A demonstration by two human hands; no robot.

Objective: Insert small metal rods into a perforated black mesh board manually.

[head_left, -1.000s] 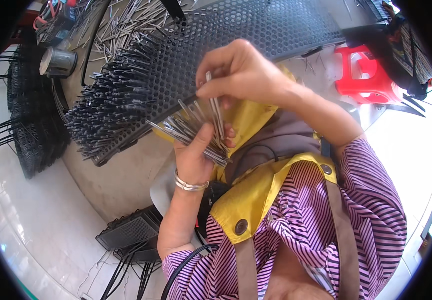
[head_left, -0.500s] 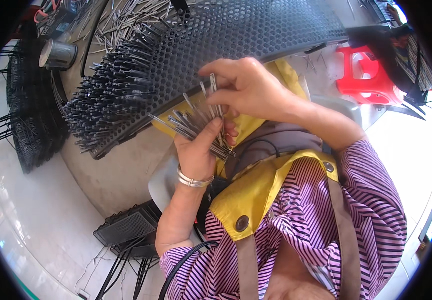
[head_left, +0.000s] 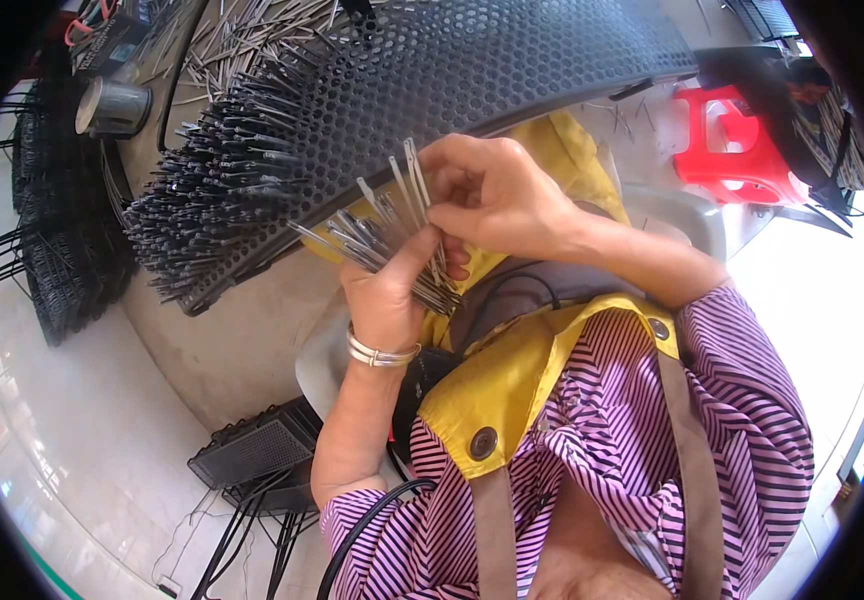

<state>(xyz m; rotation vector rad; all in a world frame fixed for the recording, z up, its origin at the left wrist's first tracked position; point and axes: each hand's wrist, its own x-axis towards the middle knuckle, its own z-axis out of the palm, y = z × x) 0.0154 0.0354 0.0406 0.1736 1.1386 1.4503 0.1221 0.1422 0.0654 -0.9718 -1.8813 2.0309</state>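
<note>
My left hand [head_left: 389, 290] is closed around a fanned bundle of slender silvery metal pieces [head_left: 360, 242], the thumb lying across them. Their far ends point up toward the black perforated rack [head_left: 522, 62]. My right hand [head_left: 512, 200] is beside the fan, thumb and fingers closed in a pinch on one upright metal piece [head_left: 413, 165], whose lower end is within the bundle. At the rack's left side, many dark slender pieces [head_left: 217, 195] stand packed in its holes. The fingertips of my left hand are partly hidden behind the bundle.
Loose metal pieces [head_left: 242, 45] lie heaped behind the rack, near a metal can [head_left: 114, 108]. Black racks with hooks [head_left: 57, 215] hang at left. A red stool [head_left: 737, 150] stands at right; another black perforated rack [head_left: 262, 455] is low at left.
My right hand has shifted slightly down and right, its index finger curling in. The upright pieces beside it lean a little further left. My left hand has moved slightly left.
</note>
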